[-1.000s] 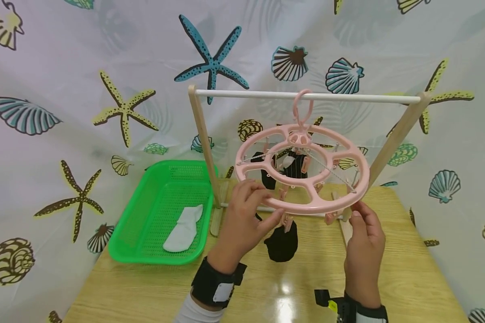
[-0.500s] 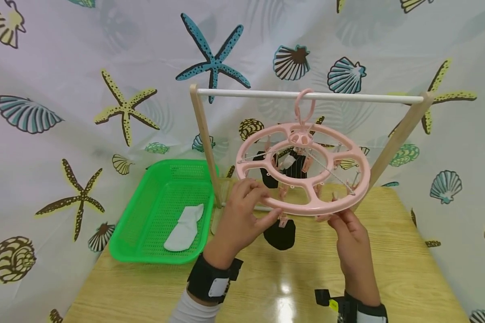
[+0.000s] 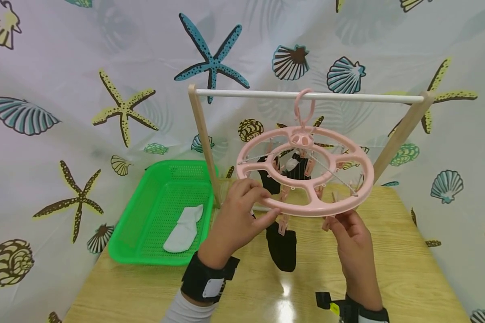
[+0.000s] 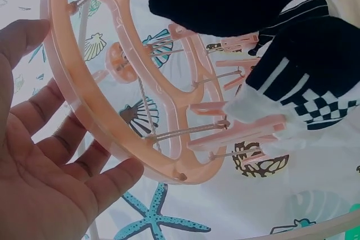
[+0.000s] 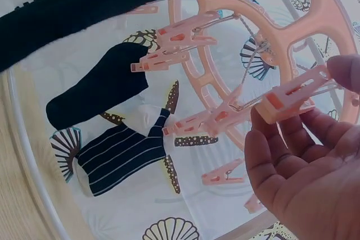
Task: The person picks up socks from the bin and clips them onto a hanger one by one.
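Observation:
A pink round clip hanger (image 3: 315, 208) hangs by its hook from a white rod. My left hand (image 3: 238, 220) holds its near rim, fingers over the top and thumb below. At the rim's near right, my right hand (image 3: 353, 237) pinches a pink clothespin (image 5: 292, 94) between thumb and fingers; no sock is in that clothespin. A black sock (image 3: 282, 246) dangles from another clip between the hands. Behind it hang a second black sock (image 5: 101, 82) and a striped black-and-white sock (image 5: 124, 155). In the left wrist view a sock with a checkered band (image 4: 315, 77) hangs by the clips.
The white rod (image 3: 246, 93) rests on a wooden stand with a post (image 3: 203, 139) on each side. To the left, a green basket (image 3: 121, 224) holds a white sock (image 3: 181, 231). Everything stands on a wooden table (image 3: 408, 269) before a patterned curtain (image 3: 145, 45).
My right hand has shifted left along the underside of the rim and now pinches a clothespin there. The hanger has turned slightly, and the near black sock has swung. My left hand keeps its hold.

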Available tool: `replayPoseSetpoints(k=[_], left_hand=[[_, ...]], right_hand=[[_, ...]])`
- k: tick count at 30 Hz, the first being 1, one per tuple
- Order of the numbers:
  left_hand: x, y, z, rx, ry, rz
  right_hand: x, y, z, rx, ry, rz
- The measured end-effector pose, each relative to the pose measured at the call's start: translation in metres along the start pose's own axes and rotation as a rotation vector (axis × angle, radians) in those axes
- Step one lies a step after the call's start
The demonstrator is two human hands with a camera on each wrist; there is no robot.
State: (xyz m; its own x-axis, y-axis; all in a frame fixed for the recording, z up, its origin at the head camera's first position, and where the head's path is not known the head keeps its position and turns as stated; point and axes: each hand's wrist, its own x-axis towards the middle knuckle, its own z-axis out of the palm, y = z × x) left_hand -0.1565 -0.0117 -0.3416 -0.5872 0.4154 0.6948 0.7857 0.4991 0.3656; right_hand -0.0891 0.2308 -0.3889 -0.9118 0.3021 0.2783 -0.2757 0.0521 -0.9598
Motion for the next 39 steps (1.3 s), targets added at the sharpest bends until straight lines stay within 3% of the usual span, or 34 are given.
replayPoseSetpoints(k=[8, 13, 21, 26, 32, 36, 39], left_hand=[[0.002, 0.000, -0.003, -0.005, -0.023, 0.012], [0.003, -0.002, -0.006, 0.007, -0.043, 0.021], [0.004, -0.005, -0.012, -0.022, -0.149, 0.057], [0.005, -0.009, -0.014, -0.064, -0.154, 0.073], [0.004, -0.018, -0.017, -0.203, -0.094, 0.116], [0.000, -0.027, -0.019, -0.262, 0.069, 0.087], [-0.006, -0.041, -0.022, -0.268, 0.213, -0.010]], right_hand=[[-0.002, 0.000, 0.002, 0.004, 0.047, 0.014], [-0.003, 0.002, 0.004, 0.036, 0.033, 0.006], [-0.004, 0.005, 0.007, 0.006, 0.007, -0.053], [-0.004, 0.006, 0.008, -0.002, 0.011, -0.112], [-0.004, 0.006, 0.010, 0.006, 0.043, -0.132], [-0.006, 0.003, 0.013, 0.031, 0.068, -0.099], [-0.007, 0.002, 0.017, 0.041, 0.069, -0.070]])
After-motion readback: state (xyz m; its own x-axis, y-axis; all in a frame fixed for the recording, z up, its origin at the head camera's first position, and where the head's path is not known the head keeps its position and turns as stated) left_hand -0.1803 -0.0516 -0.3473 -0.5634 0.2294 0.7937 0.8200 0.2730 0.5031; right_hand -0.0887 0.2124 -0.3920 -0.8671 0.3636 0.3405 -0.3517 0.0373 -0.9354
